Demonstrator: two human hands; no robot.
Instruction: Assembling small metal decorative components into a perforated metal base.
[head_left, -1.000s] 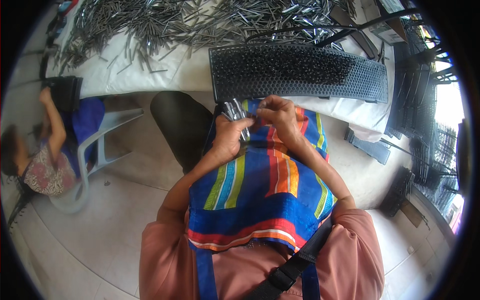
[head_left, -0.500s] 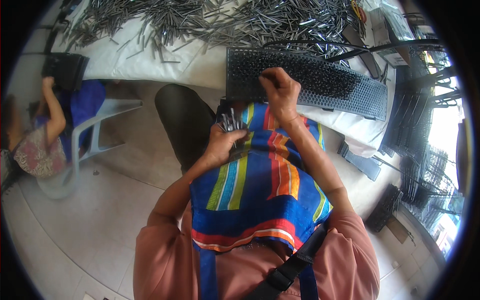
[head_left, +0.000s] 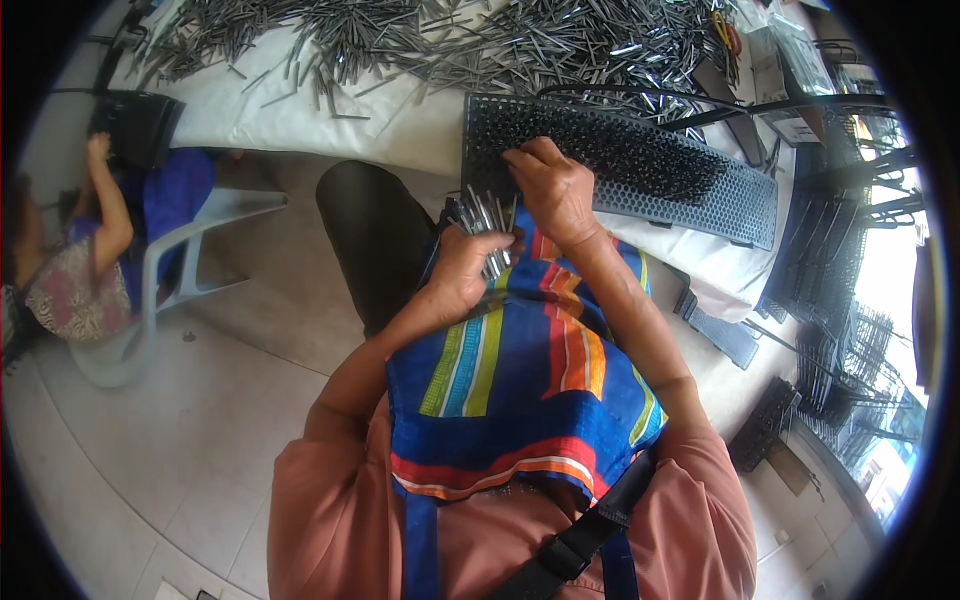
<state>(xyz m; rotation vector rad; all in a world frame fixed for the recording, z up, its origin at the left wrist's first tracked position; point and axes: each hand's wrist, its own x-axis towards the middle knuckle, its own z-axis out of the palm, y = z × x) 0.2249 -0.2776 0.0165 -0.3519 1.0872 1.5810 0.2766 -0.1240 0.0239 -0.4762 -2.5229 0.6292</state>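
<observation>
My left hand (head_left: pixel 465 270) is wrapped round a bundle of thin metal strips (head_left: pixel 484 215), their ends fanning out above the thumb over my lap. Bent and pinched together, the fingers of my right hand (head_left: pixel 555 190) are at the left end of a long perforated black panel (head_left: pixel 745 205); what they hold, if anything, is too small to make out. Many of the panel's holes are filled with dark pieces, while its right end and near edge show bare mesh. The right hand covers part of the panel's near left corner.
A large heap of loose metal strips (head_left: pixel 400 40) spreads over the white-covered table (head_left: pixel 290 125). Orange-handled pliers (head_left: pixel 730 35) lie at its right. Dark wire racks (head_left: pixel 835 260) stand on the right. At the left another person (head_left: pixel 85 270) sits on a pale plastic chair (head_left: pixel 165 255).
My right hand has come down slightly, its fingers now lower and further left on the panel. My left hand, with the bundle, has shifted up and right, closer to it.
</observation>
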